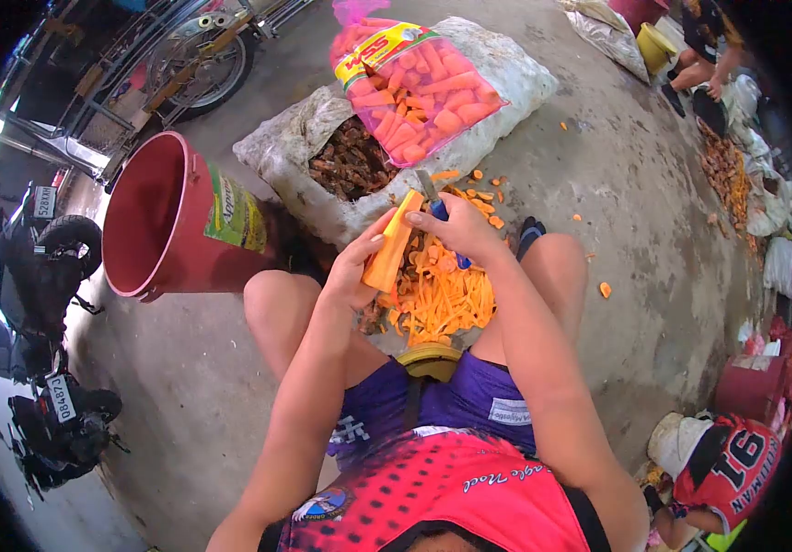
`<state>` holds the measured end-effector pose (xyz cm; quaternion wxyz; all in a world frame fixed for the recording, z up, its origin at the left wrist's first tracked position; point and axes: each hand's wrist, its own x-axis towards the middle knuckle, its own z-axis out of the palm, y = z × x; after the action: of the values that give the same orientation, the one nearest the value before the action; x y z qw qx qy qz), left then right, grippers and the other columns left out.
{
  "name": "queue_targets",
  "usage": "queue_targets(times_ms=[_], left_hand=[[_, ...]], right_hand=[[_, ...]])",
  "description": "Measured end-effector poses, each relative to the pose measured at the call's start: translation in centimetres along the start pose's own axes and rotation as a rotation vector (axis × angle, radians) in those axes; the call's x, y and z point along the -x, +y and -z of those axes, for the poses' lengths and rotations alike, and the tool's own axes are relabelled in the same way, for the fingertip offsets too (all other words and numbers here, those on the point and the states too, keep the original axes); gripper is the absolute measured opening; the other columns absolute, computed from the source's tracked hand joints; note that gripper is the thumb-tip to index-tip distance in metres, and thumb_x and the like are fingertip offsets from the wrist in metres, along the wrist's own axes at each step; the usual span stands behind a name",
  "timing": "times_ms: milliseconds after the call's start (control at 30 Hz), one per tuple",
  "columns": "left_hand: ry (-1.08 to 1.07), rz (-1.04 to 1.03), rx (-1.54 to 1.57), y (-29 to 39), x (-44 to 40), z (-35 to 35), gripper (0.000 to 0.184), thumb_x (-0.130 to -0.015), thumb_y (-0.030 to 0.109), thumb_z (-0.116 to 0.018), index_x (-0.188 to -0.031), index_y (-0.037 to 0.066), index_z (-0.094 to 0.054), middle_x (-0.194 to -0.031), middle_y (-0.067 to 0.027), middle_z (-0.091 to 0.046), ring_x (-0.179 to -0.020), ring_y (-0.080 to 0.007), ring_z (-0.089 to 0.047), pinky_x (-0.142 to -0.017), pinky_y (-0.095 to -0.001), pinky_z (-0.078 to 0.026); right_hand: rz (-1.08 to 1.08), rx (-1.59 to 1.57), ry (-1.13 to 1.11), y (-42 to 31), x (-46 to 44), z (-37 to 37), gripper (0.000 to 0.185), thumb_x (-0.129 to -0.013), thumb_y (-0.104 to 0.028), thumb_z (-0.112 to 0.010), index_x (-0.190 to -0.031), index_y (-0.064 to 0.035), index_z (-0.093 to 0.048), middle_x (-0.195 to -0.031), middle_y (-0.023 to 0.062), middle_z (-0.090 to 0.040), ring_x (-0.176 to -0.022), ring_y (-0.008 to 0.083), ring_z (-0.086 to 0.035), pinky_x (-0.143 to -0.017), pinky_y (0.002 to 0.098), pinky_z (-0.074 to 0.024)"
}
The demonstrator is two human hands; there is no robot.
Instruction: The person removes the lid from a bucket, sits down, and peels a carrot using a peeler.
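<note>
My left hand (356, 267) is closed around a long, peeled orange carrot (390, 250), which it holds tilted in front of me. My right hand (465, 228) grips a blue-handled knife (427, 187), its grey blade pointing up and away; the right thumb is at the carrot's side. Below both hands, a heap of orange peelings (451, 293) lies between my legs. Just beyond is a white sack (299, 138) with dirty, brown unpeeled carrots (352, 164) showing in its opening. A clear pink bag of peeled carrots (451, 87) rests on top of the sacks.
A large red bucket (152, 221) stands at my left. Motorcycles (46, 248) are parked along the left side. Orange scraps (605, 290) dot the concrete floor. One person (732, 469) sits at lower right, another (713, 55) at upper right beside peelings (727, 175). A yellow rim (428, 354) shows beneath me.
</note>
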<state>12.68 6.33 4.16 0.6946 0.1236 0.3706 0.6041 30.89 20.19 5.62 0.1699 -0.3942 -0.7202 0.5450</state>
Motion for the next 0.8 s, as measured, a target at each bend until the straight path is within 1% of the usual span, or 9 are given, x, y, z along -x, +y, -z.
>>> queue_targets(times_ms=[33,133,233,400,500,633,700,733,800], left_hand=[[-0.008,0.009,-0.015,0.1,0.2,-0.1,0.064,-0.099,0.021,-0.056,-0.161,0.013,-0.038,-0.141,-0.0121,-0.060,-0.108,-0.0202,-0.067,-0.088,-0.0335,-0.058],[-0.098,0.026,-0.031,0.0,0.0,0.9,0.064,-0.099,0.020,-0.056,-0.160,0.012,-0.039,-0.141,-0.0114,-0.060,-0.107,-0.0192,-0.067,-0.087,-0.0320,-0.058],[-0.057,0.026,-0.039,0.1,0.2,0.6,0.065,-0.098,0.021,-0.057,-0.160,0.011,-0.039,-0.138,-0.0109,-0.061,-0.102,-0.0194,-0.067,-0.084,-0.0312,-0.058],[-0.073,0.024,-0.073,0.5,0.4,0.2,0.069,-0.095,0.023,-0.058,-0.160,0.012,-0.039,-0.134,-0.0109,-0.062,-0.097,-0.0195,-0.066,-0.081,-0.0311,-0.058],[-0.041,0.033,-0.084,0.6,0.4,0.1,0.070,-0.094,0.023,-0.059,-0.160,0.012,-0.040,-0.132,-0.0105,-0.062,-0.095,-0.0194,-0.066,-0.078,-0.0316,-0.058],[-0.031,0.050,-0.092,0.6,0.6,0.1,0.070,-0.093,0.023,-0.059,-0.159,0.013,-0.041,-0.129,-0.0097,-0.063,-0.091,-0.0194,-0.066,-0.074,-0.0327,-0.059],[-0.080,0.054,-0.068,0.6,0.5,0.7,0.066,-0.095,0.021,-0.056,-0.159,0.011,-0.042,-0.135,-0.0094,-0.062,-0.099,-0.0173,-0.067,-0.080,-0.0305,-0.058],[-0.104,0.056,-0.056,0.6,0.5,0.9,0.065,-0.095,0.019,-0.054,-0.158,0.010,-0.042,-0.138,-0.0092,-0.062,-0.103,-0.0163,-0.067,-0.084,-0.0294,-0.058],[-0.088,0.065,-0.065,0.6,0.5,1.1,0.063,-0.096,0.018,-0.052,-0.158,0.011,-0.043,-0.138,-0.0090,-0.062,-0.102,-0.0163,-0.067,-0.083,-0.0293,-0.058]], right_hand=[[0.009,-0.003,-0.003,0.1,-0.1,0.0,0.077,-0.080,-0.070,-0.077,-0.103,0.0029,-0.070,-0.083,0.0077,-0.069,-0.075,0.0195,-0.065,-0.072,0.0361,-0.0531],[0.034,-0.013,-0.011,0.7,-0.3,-0.2,0.081,-0.079,-0.072,-0.077,-0.105,0.0040,-0.070,-0.084,0.0088,-0.070,-0.075,0.0202,-0.066,-0.073,0.0364,-0.0538],[0.059,-0.035,-0.013,0.7,-0.2,-0.4,0.078,-0.081,-0.070,-0.077,-0.107,0.0037,-0.070,-0.083,0.0083,-0.070,-0.075,0.0198,-0.066,-0.073,0.0361,-0.0540],[0.069,-0.056,-0.034,0.9,-0.3,-0.5,0.071,-0.085,-0.065,-0.076,-0.107,0.0026,-0.070,-0.082,0.0077,-0.071,-0.075,0.0190,-0.068,-0.073,0.0355,-0.0546],[0.051,-0.040,-0.054,0.7,-0.1,-0.4,0.071,-0.086,-0.064,-0.076,-0.108,0.0024,-0.070,-0.082,0.0080,-0.072,-0.075,0.0189,-0.068,-0.073,0.0353,-0.0545],[0.086,-0.024,-0.035,0.4,0.1,-0.6,0.072,-0.087,-0.065,-0.073,-0.108,0.0029,-0.070,-0.083,0.0094,-0.072,-0.076,0.0199,-0.069,-0.073,0.0359,-0.0547],[0.101,-0.019,-0.041,0.2,0.2,-0.8,0.072,-0.089,-0.066,-0.071,-0.109,0.0029,-0.070,-0.084,0.0106,-0.072,-0.077,0.0204,-0.069,-0.073,0.0364,-0.0548],[0.075,-0.007,-0.063,-0.2,0.3,-0.7,0.072,-0.090,-0.066,-0.070,-0.110,0.0027,-0.070,-0.084,0.0110,-0.072,-0.078,0.0212,-0.069,-0.073,0.0368,-0.0547],[0.021,0.017,-0.106,-0.9,0.7,-0.5,0.072,-0.091,-0.066,-0.068,-0.111,0.0024,-0.070,-0.084,0.0117,-0.072,-0.078,0.0226,-0.069,-0.074,0.0376,-0.0547]])
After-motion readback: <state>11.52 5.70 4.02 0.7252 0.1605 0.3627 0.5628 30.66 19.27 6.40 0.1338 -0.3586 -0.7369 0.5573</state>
